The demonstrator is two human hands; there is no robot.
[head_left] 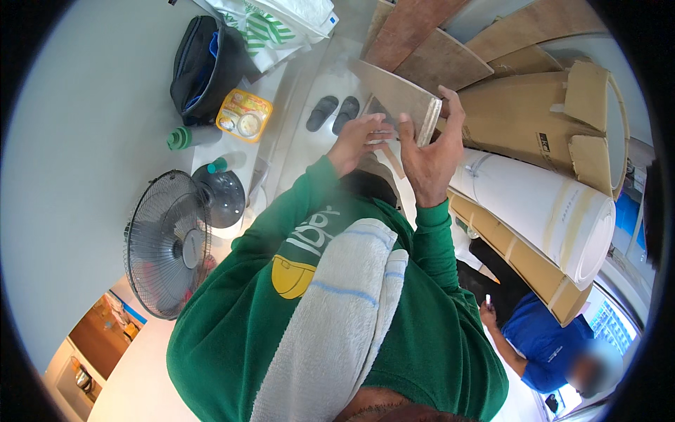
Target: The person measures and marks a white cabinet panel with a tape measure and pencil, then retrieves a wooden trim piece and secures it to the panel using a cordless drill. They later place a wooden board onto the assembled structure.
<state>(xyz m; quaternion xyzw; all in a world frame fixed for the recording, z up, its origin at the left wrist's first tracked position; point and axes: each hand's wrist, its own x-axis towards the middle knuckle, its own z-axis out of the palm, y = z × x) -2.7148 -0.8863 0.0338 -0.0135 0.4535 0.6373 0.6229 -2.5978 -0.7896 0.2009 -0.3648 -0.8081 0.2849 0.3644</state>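
Cardboard [508, 118], bulkily rolled, lies at right beside a white roll [531, 207]. To their left, a wooden board [397, 88] is held up. The right hand [436, 160], its grip partly open, has the board's end between thumb and fingers; the left hand [356, 144] is loosely open beside it, contact unclear.

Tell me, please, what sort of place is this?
Likely a room under renovation, though I cannot be certain: the right hand holds a board, and more wooden boards and a large white roll are nearby.
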